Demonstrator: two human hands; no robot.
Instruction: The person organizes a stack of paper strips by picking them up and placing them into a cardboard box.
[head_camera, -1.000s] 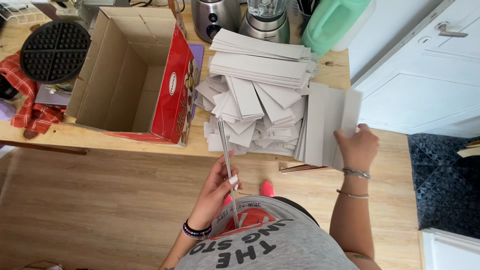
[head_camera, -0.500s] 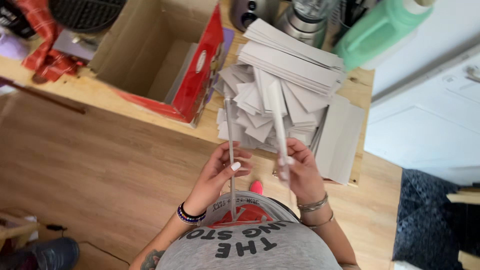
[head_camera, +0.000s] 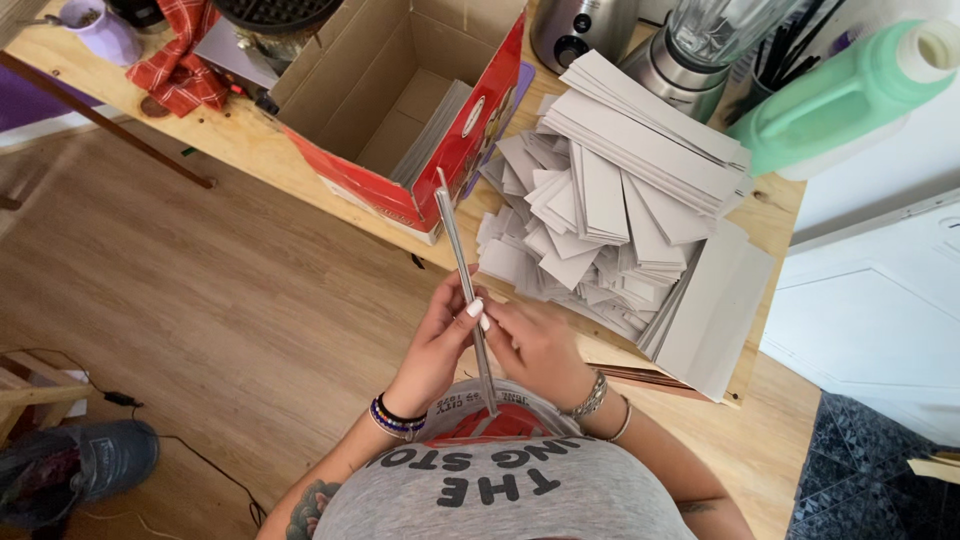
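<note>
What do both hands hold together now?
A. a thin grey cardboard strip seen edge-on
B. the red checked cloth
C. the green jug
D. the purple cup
A: the left hand and right hand pinch the cardboard strip between them.

A wooden surface (head_camera: 250, 150) carries an open red cardboard box (head_camera: 400, 110) with grey sheets standing inside. Just beside it: a red checked cloth (head_camera: 180, 60), a black waffle iron (head_camera: 275, 15), a lilac cup (head_camera: 95, 25). Further right: a steel appliance (head_camera: 580, 30), a blender (head_camera: 705, 45), a green jug (head_camera: 850, 95). A grey shoe (head_camera: 70, 470) lies on the wooden floor (head_camera: 200, 330).
</note>
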